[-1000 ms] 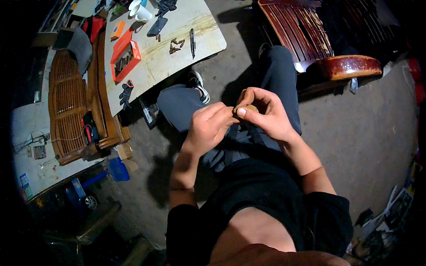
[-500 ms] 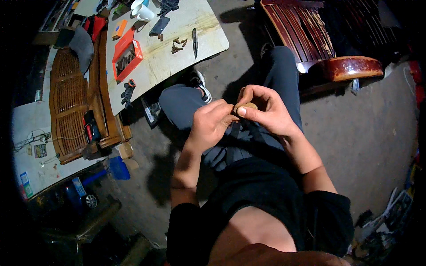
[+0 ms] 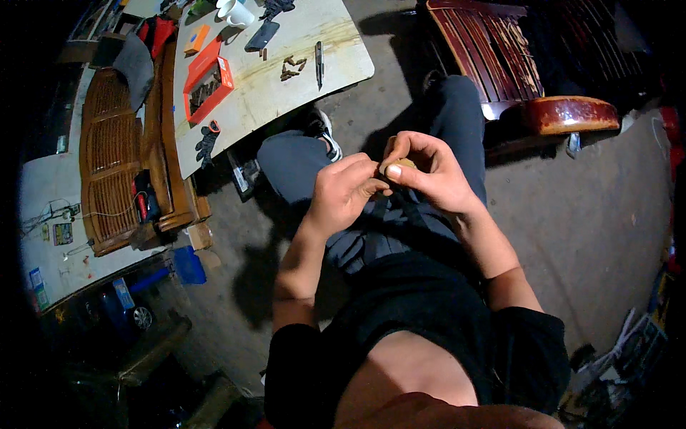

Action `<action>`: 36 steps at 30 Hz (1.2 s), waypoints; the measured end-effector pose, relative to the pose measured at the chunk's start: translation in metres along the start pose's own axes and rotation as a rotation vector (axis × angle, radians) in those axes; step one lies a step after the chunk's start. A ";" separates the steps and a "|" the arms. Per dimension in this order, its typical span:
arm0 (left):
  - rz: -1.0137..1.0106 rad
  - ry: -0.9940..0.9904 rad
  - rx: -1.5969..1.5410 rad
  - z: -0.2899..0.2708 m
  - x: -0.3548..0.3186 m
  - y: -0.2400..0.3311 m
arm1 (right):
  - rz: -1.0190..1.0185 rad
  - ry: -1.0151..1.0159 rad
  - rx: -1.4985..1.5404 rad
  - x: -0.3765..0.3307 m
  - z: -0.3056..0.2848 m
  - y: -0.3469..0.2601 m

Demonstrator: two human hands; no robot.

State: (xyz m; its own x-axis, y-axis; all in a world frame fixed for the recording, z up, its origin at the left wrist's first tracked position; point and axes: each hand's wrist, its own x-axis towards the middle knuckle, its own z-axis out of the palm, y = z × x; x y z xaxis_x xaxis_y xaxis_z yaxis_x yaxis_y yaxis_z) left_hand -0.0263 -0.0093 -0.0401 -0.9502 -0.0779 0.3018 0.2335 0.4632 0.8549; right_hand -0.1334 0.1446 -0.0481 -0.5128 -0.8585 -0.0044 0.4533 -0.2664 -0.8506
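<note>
Above my lap, my left hand point(image 3: 344, 191) and my right hand point(image 3: 432, 175) meet at the fingertips. Between the thumb and curled fingers of my right hand is a small tan-brown piece point(image 3: 406, 163), mostly covered by them. My left thumb and fingers are pinched together against its left side; what lies between them is hidden. On the white table point(image 3: 336, 21) ahead are a cluster of small brown pieces point(image 3: 291, 68) and a dark slim cutter-like tool point(image 3: 319, 66). An open red box point(image 3: 208, 91) there holds more dark brown pieces.
A black glove with an orange cuff point(image 3: 207, 144) lies at the table's near edge. White mugs point(image 3: 234, 14), a dark flat case point(image 3: 262, 36) and an orange box point(image 3: 196, 39) stand farther back. Slatted wooden furniture point(image 3: 111, 161) is at left; a worn red-brown chair point(image 3: 572, 114) is far right.
My right hand has shifted slightly up, its thumb now covering more of the tan-brown piece. My left fingertips have moved a little, still close against it. The whole view has shifted slightly.
</note>
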 end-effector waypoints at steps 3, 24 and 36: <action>0.003 -0.031 0.069 -0.003 0.001 0.001 | 0.009 -0.005 0.004 0.001 0.000 0.001; 0.189 -0.012 0.184 -0.002 0.000 0.000 | -0.069 0.010 -0.038 -0.005 0.003 0.004; 0.085 -0.016 0.048 0.001 0.000 0.006 | -0.017 -0.071 0.088 -0.005 0.000 0.002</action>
State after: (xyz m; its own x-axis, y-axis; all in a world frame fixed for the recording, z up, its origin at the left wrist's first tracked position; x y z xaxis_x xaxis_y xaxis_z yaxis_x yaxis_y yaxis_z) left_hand -0.0255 -0.0053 -0.0351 -0.9306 -0.0222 0.3653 0.3039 0.5093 0.8051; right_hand -0.1301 0.1485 -0.0498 -0.4696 -0.8815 0.0500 0.5088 -0.3165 -0.8006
